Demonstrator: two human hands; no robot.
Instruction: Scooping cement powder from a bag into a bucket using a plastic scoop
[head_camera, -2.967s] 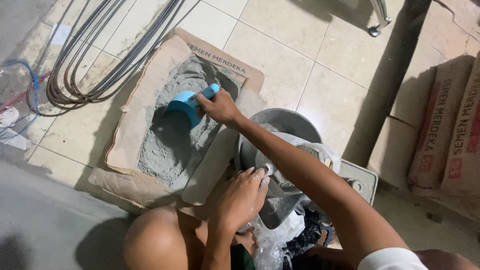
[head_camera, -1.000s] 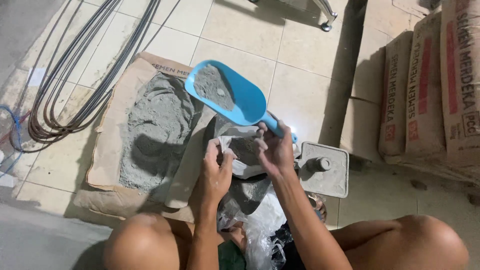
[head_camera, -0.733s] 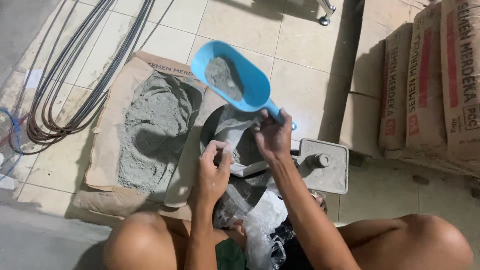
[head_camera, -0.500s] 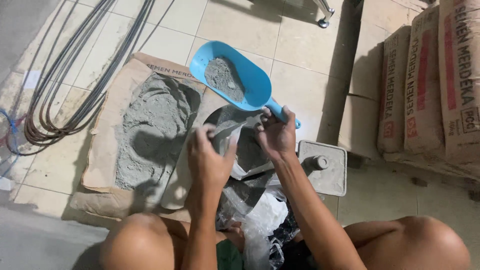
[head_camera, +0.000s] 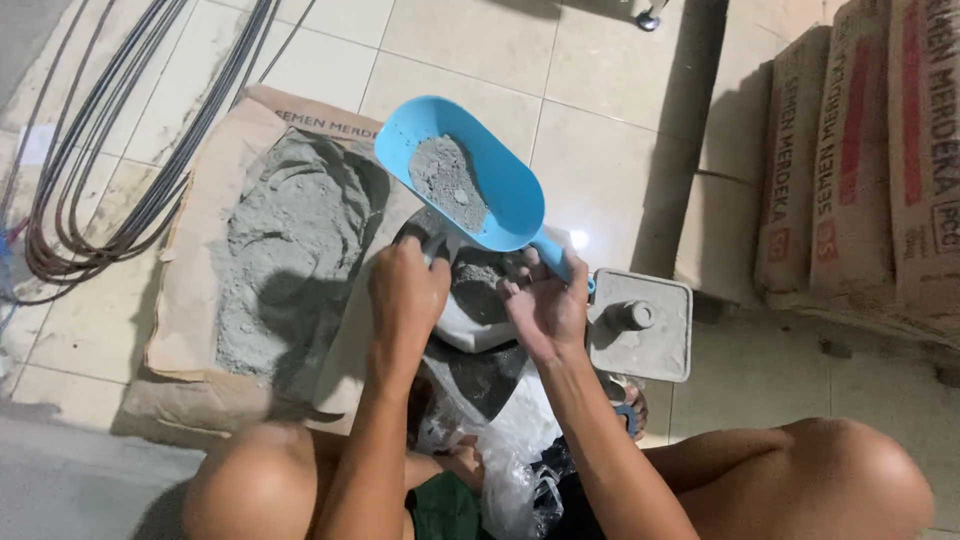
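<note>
Scoop lifted out of the cement bag and now poised over the small bag, part-loaded.

The right hand (head_camera: 548, 305) is closed round the handle of the blue plastic scoop (head_camera: 462, 175) — three seconds back it was dug into the grey powder of the torn-open cement sack (head_camera: 285, 250) on the tiled floor; now it sits raised, tilted, with a small heap of cement (head_camera: 447, 180) inside. The left hand (head_camera: 408, 290) has shifted up to pinch the rim of the clear plastic bag (head_camera: 480, 300) open beneath it. A dusty square scale (head_camera: 640, 325) stands just right of the hands.
</note>
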